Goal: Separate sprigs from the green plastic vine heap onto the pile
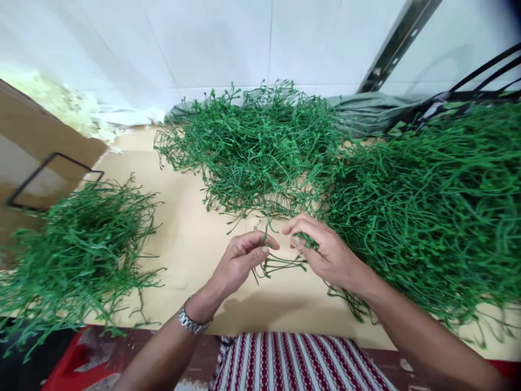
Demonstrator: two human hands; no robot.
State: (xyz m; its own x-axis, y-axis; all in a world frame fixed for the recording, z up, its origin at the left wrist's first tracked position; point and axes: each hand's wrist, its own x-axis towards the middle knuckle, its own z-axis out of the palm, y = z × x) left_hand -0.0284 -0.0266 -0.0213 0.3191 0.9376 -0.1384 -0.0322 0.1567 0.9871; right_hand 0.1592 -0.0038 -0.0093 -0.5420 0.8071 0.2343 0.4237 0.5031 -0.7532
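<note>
My left hand (234,263), with a metal watch (192,319) on its wrist, pinches a thin green plastic stem (266,234) between thumb and forefinger. Close to its right, my right hand (331,258) is closed around a small bunch of green plastic stems (306,240), whose other ends are hidden in the palm. A few branched stems (285,263) show just below and between the two hands. Behind the hands spreads a loose heap of the same stems (260,146), and a bigger heap (431,212) lies beside my right forearm.
Another pile of stems (85,244) lies on the left of the tan tabletop (183,217), beside a cardboard box (49,119) and a black wire frame (30,182). Pale yellow flowers (69,106) sit behind the box. A white wall (220,43) backs the table.
</note>
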